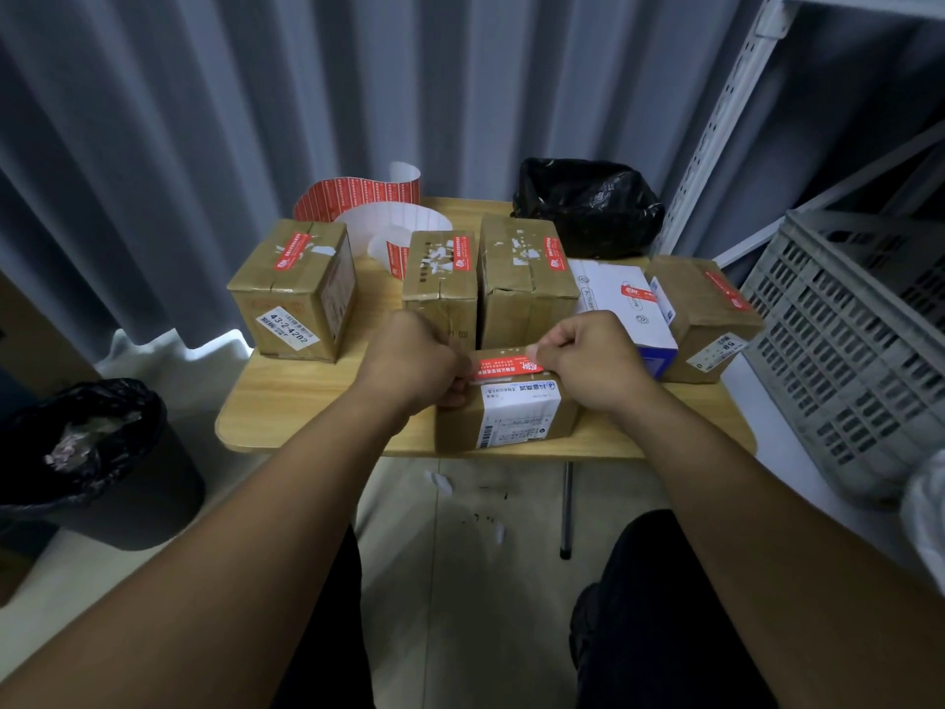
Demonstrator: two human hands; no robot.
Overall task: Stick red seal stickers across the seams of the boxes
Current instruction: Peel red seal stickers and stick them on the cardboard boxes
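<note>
Reaches both forearms forward over the wooden table (317, 417) to the small box (457, 427) at its near edge. Curls left hand (409, 358) and right hand (588, 360) tightly, knuckles up, each pinching one end of the red seal sticker (503, 368) stretched across the box top. Hides most fingertips behind the knuckles; sticker print illegible.

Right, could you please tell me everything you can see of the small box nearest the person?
It is a small brown cardboard box lying at the wooden table's near edge, in front of the other boxes. A white shipping label with a barcode covers part of its near face. A red seal sticker with white print runs across its top; the left hand pinches the sticker's left end and the right hand its right end.
</note>
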